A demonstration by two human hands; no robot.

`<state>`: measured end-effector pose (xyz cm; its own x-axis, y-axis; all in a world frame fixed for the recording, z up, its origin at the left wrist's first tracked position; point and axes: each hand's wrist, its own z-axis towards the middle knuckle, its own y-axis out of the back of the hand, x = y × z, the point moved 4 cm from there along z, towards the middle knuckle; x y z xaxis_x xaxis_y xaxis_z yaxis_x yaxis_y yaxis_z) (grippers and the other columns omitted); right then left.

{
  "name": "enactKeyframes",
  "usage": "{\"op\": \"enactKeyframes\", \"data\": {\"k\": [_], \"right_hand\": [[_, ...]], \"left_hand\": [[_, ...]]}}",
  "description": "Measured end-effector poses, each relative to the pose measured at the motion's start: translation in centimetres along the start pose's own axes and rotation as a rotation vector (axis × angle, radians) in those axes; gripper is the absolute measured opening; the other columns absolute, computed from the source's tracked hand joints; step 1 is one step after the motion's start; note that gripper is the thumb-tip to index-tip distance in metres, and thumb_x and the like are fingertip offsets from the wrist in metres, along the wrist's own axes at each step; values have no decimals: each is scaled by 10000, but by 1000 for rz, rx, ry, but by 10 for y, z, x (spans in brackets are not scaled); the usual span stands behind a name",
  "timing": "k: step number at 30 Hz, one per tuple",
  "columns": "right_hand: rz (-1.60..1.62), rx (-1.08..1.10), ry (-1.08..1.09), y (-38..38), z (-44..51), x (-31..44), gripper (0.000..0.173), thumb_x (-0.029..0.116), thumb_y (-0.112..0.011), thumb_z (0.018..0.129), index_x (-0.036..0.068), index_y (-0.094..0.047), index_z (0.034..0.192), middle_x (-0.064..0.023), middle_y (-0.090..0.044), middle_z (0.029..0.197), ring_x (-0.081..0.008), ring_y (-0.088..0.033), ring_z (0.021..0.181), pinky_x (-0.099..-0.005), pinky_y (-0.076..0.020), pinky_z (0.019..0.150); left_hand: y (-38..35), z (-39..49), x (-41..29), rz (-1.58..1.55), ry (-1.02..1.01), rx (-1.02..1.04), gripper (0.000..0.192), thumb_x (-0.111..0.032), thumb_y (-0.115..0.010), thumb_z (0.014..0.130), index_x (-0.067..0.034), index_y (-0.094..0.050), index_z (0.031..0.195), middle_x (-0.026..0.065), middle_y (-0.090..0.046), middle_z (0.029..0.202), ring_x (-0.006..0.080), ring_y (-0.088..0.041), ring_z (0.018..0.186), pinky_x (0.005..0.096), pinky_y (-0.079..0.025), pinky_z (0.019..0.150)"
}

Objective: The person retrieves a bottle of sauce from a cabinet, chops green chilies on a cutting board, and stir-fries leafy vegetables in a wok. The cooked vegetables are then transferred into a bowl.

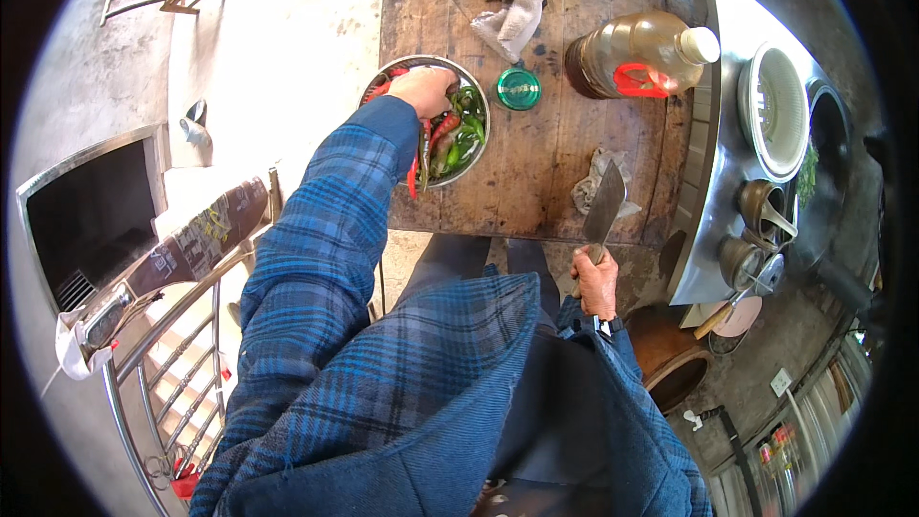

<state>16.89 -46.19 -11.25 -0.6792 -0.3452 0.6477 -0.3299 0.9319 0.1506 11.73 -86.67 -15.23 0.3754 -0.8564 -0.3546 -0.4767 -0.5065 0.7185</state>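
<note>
My left hand (426,91) reaches into a round metal bowl (482,140) at the left edge of the wooden table (524,179). Red and green chili peppers (445,131) fill the bowl, and a few red ones stick out over its near rim. The fingertips are down among the peppers, so whether they grip any is hidden. In my right hand (597,280), close to my body below the table's front edge, is the handle of a cleaver (605,207). Its broad blade points away from me, over a crumpled pale cloth (597,176) on the table.
Right of the bowl sits a green lid (518,89), with a light towel (518,3) behind it. A large plastic bottle (635,57) of brown liquid lies at the table's right. Beyond stands a metal counter (707,215) with a white basin (777,111) and metal pots (741,262).
</note>
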Motion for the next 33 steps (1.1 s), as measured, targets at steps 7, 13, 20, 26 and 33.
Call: {"op": "enactKeyframes", "data": {"k": [7, 13, 20, 26, 33], "right_hand": [[-49, -1, -24, 3, 1, -1, 89, 124, -610, 837, 48, -564, 840, -9, -529, 628, -87, -483, 536, -234, -383, 499], [-76, -8, -13, 0, 4, -1, 94, 126, -626, 825, 44, -581, 828, 8, -543, 632, -71, -492, 529, -234, -399, 493], [-78, -1, -23, 1, 4, -2, 92, 131, -622, 829, 52, -575, 826, 12, -528, 622, -75, -486, 522, -239, -391, 479], [-158, 65, -36, 11, -1, 13, 76, 124, -607, 836, 58, -570, 825, 7, -526, 601, -77, -472, 506, -233, -380, 474], [-689, 403, 265, 13, 16, 71, 133, 151, -621, 826, 51, -563, 760, 21, -493, 601, -70, -437, 547, -246, -369, 505]], "left_hand": [[-1, -29, 14, -695, 10, 52, 166, -156, -675, 824, -1, -640, 868, 35, -627, 739, 129, -576, 711, 289, -455, 658], [-7, -71, 10, -1475, 114, 159, 170, -168, -530, 936, -21, -600, 986, 37, -646, 865, 92, -594, 684, 212, -489, 615], [-16, -84, 9, -1702, 67, 140, 172, -185, -530, 938, -27, -591, 968, 57, -647, 861, 113, -597, 675, 231, -509, 636], [-12, -109, 0, -1599, 83, 14, 167, -191, -553, 921, -33, -605, 914, 55, -652, 841, 85, -581, 647, 222, -497, 617], [-44, -213, -49, -1690, 41, -259, 313, -134, -642, 795, 38, -570, 1046, 112, -671, 846, 146, -636, 733, 251, -493, 595]]}}
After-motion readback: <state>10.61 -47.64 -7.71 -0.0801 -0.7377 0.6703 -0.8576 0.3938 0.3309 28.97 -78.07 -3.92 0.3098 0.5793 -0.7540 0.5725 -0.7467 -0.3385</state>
